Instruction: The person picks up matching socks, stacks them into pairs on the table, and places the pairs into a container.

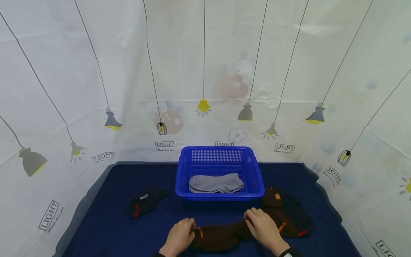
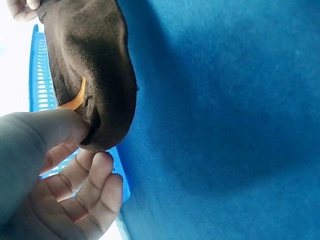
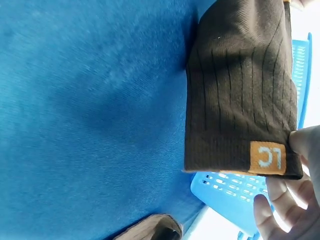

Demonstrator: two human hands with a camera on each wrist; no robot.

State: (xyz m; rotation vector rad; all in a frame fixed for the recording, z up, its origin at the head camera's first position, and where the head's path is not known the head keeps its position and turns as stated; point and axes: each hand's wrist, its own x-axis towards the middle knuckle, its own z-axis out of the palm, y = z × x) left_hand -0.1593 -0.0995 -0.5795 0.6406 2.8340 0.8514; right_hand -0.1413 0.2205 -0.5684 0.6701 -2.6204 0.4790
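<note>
Both hands hold a brown sock (image 1: 218, 236) stretched sideways, low over the dark blue cloth. My left hand (image 1: 180, 233) pinches its toe end between thumb and fingers, beside an orange stripe (image 2: 77, 97). At the cuff, my right hand (image 1: 264, 228) pinches the corner next to an orange patch (image 3: 268, 157) lettered LC. Just right of that hand lie another brown sock (image 1: 278, 214) with an orange label and a black sock (image 1: 297, 214) with a red toe mark, partly overlapping.
A blue plastic basket (image 1: 180, 171) stands at the back centre with folded grey socks (image 1: 216, 183) inside. On the left lies a black sock (image 1: 146, 203) with white lettering and a red mark. Behind the cloth-covered table (image 1: 106, 221) hangs a pale printed sheet (image 1: 179, 71).
</note>
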